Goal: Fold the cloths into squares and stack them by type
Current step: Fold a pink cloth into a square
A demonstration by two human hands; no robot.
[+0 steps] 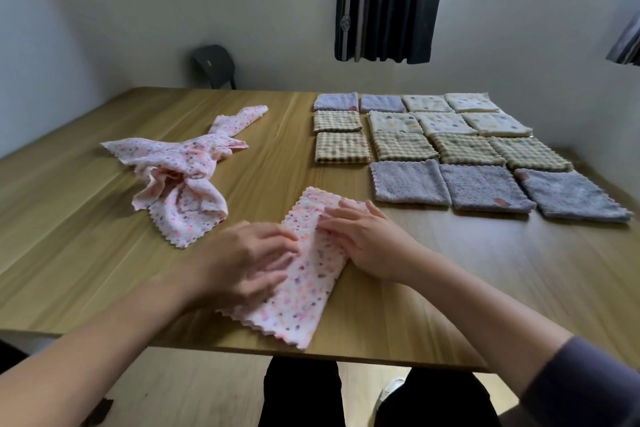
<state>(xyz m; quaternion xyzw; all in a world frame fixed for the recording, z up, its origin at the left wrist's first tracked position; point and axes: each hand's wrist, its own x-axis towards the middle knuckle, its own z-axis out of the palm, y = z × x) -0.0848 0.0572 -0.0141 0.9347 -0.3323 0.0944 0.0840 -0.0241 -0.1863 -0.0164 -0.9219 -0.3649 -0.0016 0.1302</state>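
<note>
At 6 o'clock on the bench, a person's left hand and right hand lie flat on a pink spotted cloth folded into a long strip, fingers straight and spread, pressing the fabric rather than gripping it. The strip lies askew, its near end close to the bench's front edge. That is probably the main hazard: a careless pull for the next fold could drag that end over the edge. The soft layers could also slip out of line once either palm lifts, leaving an oblong instead of a square. At 10 o'clock lies a crumpled heap of pink cloths, still unfolded; how many it holds cannot be told. From 12 to 3 o'clock lie fifteen folded squares in touching rows: five lilac-grey squares, five checked squares and five cream spotted squares. They are laid side by side, so the stacking by type looks still to be done.
</note>
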